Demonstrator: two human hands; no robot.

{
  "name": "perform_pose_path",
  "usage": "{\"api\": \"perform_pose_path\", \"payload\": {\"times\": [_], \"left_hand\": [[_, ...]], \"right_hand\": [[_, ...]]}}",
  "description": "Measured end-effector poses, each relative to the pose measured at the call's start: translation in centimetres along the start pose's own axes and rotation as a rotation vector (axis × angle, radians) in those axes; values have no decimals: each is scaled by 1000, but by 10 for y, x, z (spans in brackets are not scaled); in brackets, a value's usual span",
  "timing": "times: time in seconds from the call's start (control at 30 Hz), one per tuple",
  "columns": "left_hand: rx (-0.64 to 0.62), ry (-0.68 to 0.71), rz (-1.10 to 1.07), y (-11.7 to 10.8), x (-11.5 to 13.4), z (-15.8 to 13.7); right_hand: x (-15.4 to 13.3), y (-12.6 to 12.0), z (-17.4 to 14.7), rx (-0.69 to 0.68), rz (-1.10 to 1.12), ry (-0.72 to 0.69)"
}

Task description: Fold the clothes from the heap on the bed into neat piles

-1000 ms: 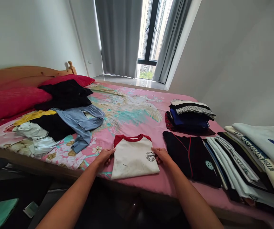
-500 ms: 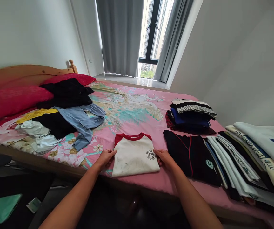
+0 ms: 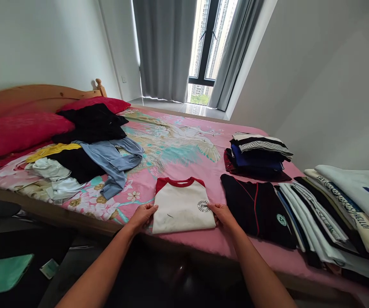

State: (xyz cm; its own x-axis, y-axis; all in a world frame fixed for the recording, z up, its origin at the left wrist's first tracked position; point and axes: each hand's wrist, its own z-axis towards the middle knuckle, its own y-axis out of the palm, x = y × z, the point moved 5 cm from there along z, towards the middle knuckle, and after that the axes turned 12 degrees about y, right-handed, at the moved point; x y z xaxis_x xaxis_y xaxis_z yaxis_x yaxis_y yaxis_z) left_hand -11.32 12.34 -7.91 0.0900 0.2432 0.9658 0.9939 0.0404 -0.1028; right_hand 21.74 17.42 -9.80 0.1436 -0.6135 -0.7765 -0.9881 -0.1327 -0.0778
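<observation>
A folded white T-shirt (image 3: 181, 209) with red shoulders, a red collar and a round dark print lies near the front edge of the bed. My left hand (image 3: 144, 215) pinches its left side, thumb on top and the other fingers partly hidden. On the opposite side, my right hand (image 3: 222, 215) grips the edge beside the round print. Just right of that hand lies a folded black garment (image 3: 256, 209) with red piping and a round pale badge.
Rows of folded clothes (image 3: 319, 218) line the bed's right side, with a folded stack (image 3: 258, 154) behind. Loose clothes, including a blue-grey long-sleeved top (image 3: 110, 162) and a black garment (image 3: 92, 124), lie at left by red pillows (image 3: 24, 132). The bed's wooden edge (image 3: 84, 222) runs along the front.
The view has shifted slightly. Both hands keep hold of the T-shirt's sides, and its lower front shows slightly different creases. The other clothes have stayed in place.
</observation>
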Motion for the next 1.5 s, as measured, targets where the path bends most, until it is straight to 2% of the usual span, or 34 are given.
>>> {"api": "perform_pose_path", "payload": {"times": [0.17, 0.37, 0.53, 0.67, 0.77, 0.93, 1.07, 1.5], "left_hand": [[-127, -44, 3, 1, 5, -18], [24, -21, 12, 6, 0, -26], [13, -28, 64, 5, -1, -37], [38, 15, 77, 7, 0, -43], [75, 21, 70, 8, -5, -44], [35, 47, 26, 13, -8, -48], [105, 51, 16, 14, -10, -53], [300, 149, 130, 18, -25, -67]], "right_hand": [[1, 2, -12, -32, -36, 0], [2, 3, -23, 46, -1, -43], [8, 2, -28, 26, 4, -63], [15, 1, -28, 76, 50, -102], [20, 2, -31, 82, 34, -76], [30, 2, -39, 73, 56, -63], [38, 1, -39, 144, 69, -70], [43, 5, -39, 198, 102, -114]]}}
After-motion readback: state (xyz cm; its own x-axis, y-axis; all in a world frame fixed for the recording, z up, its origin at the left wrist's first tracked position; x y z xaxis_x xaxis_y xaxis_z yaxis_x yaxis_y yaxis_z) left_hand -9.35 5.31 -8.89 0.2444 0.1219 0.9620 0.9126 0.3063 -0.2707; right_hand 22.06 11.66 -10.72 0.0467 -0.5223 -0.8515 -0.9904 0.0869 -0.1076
